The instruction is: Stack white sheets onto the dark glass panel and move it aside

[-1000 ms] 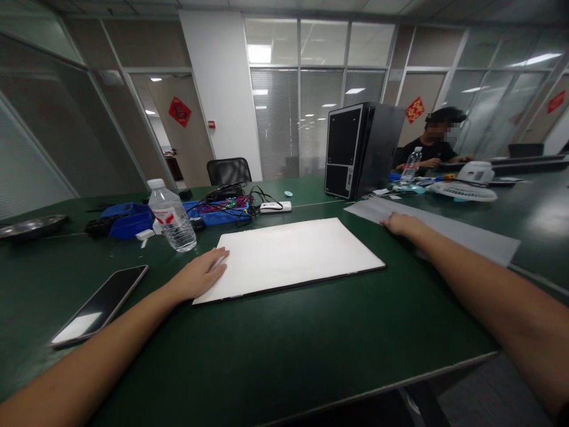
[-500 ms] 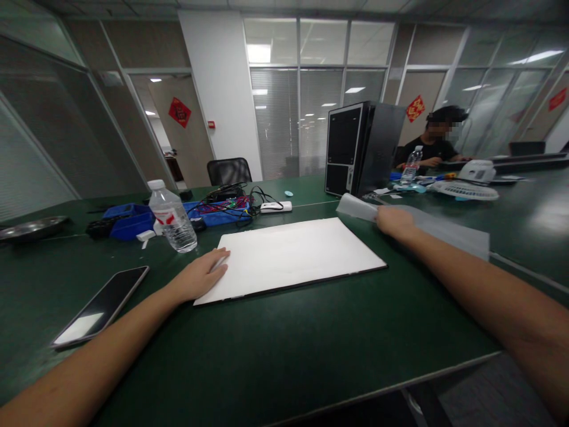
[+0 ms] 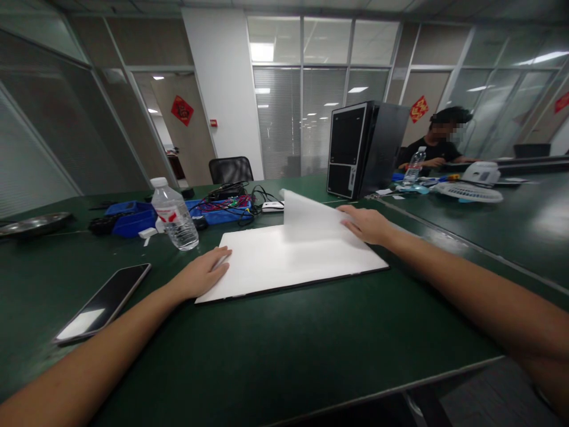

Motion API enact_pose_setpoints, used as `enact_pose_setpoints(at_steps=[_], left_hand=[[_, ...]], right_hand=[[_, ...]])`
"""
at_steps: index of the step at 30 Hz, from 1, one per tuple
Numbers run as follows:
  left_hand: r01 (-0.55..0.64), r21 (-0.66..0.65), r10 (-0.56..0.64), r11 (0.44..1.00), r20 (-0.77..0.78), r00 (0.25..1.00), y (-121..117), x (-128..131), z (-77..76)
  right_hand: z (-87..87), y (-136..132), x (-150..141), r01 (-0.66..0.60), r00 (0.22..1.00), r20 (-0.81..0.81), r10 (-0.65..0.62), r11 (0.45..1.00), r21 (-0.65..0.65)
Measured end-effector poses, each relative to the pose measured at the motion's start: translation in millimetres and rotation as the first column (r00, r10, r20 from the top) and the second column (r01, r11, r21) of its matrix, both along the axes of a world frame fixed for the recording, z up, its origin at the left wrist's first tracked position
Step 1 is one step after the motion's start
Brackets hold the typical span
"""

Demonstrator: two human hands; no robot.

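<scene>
Laying a translucent sheet [image 3: 306, 216] over the white panel [image 3: 288, 258] at table centre. Left hand [image 3: 200, 276] flat on the panel's nine-o'clock edge, fingers spread; right hand [image 3: 367, 225] pinching the sheet at three o'clock. Next, probably: squaring corners, lowering evenly.

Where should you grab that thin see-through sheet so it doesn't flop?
Probably by its right edge, coming from the right, where the right hand already pinches it. The thin translucent sheet stands curled above the flat white panel, so its limp left end would likely sag. The left hand rests on the panel.
</scene>
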State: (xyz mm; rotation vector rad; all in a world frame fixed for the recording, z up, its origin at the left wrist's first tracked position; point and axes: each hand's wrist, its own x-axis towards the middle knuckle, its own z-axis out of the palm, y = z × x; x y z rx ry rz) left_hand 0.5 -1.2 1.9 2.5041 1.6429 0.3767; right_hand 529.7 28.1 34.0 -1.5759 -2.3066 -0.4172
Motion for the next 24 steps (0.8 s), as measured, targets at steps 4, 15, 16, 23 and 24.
enact_pose_setpoints(at_steps=[4,15,16,23,24], left_hand=[[-0.005,0.007,0.005,1.0,0.016,1.0,0.4,0.7,-0.6],[-0.007,0.002,0.007,1.0,-0.004,1.0,-0.2,0.6,-0.6],[-0.008,0.0,0.008,1.0,-0.005,1.0,-0.6,1.2,-0.2],[-0.004,-0.014,0.005,1.0,0.021,1.0,-4.0,4.0,3.3],[-0.007,-0.013,0.008,1.0,0.02,1.0,-4.0,3.8,3.2]], right_hand=[[-13.2,-7.8,-29.2,-0.302,0.947,0.053,0.317,0.935,-0.185],[-9.4,-41.7,-82.5,-0.437,0.895,-0.01,0.446,0.872,-0.222],[-9.4,-45.5,-87.9,-0.441,0.893,-0.014,0.45,0.868,-0.231],[-6.2,-71.1,-115.5,-0.556,0.831,-0.158,0.533,0.795,-0.242],[-5.6,-72.3,-116.2,-0.581,0.814,-0.185,0.551,0.783,-0.224]])
